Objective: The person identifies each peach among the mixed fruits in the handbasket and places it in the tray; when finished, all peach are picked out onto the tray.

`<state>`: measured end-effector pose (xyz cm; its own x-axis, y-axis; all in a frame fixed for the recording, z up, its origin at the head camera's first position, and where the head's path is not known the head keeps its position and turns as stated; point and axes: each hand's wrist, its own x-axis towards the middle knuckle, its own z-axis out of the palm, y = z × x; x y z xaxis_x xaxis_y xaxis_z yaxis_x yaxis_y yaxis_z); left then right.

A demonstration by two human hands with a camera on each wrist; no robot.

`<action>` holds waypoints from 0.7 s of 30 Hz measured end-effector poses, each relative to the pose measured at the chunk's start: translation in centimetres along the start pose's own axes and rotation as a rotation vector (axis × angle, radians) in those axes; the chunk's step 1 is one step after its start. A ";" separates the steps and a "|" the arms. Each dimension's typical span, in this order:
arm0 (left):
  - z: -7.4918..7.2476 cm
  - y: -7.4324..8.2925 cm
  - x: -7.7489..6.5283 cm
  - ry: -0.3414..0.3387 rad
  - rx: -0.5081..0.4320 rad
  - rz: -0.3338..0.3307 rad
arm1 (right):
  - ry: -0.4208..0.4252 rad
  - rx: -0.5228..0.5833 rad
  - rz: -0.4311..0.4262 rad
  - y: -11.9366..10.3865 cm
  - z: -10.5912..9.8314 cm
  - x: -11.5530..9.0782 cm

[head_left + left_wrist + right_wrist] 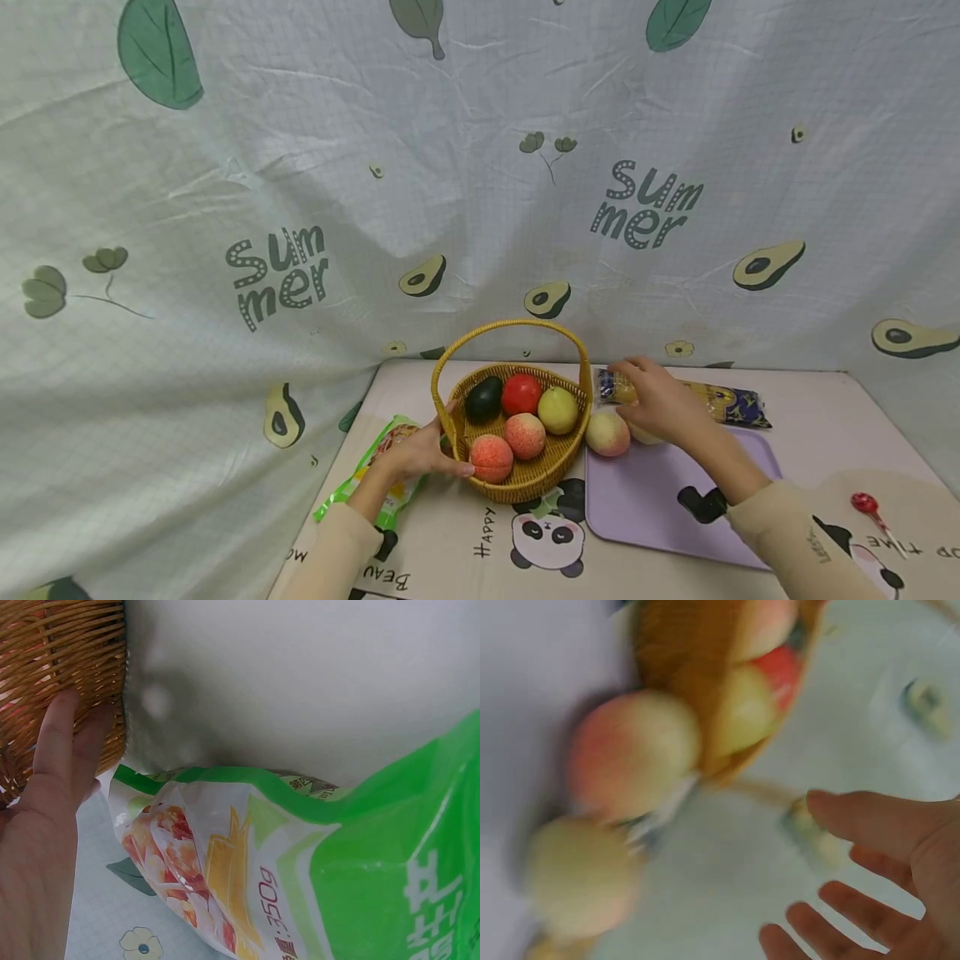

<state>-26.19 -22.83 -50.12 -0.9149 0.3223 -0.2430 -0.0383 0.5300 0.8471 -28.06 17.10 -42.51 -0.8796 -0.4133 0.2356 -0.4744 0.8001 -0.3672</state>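
Observation:
A wicker basket with a tall handle holds a dark green avocado, a round red fruit, a yellow-green fruit and two pink peaches. My left hand rests against the basket's left side; straight fingers touch the outer weave in the left wrist view. My right hand hovers with spread fingers and nothing in them. Below it, a pale peach lies by the purple tray's far left corner, beside a second pale fruit partly covered by the hand in the head view.
Behind the purple tray lies a blue and gold packet. A green food bag is left of the basket, under my left forearm. At the right lies a red lollipop. A printed cloth hangs behind the table.

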 end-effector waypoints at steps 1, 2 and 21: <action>0.0 0.0 0.0 0.002 -0.001 0.001 | -0.014 -0.005 -0.016 -1.3 -0.3 0.4; 0.0 0.0 0.0 0.004 0.000 0.001 | -0.034 -0.008 -0.033 -2.6 -0.5 0.8; -0.2 -0.1 -0.1 -0.045 -0.035 0.027 | -0.525 -0.071 -0.174 -15.2 7.2 9.4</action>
<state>-26.21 -23.09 -50.11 -0.8968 0.3715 -0.2401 -0.0283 0.4935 0.8693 -29.37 -2.09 -41.15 -0.6975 -0.6884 -0.1989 -0.6266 0.7207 -0.2967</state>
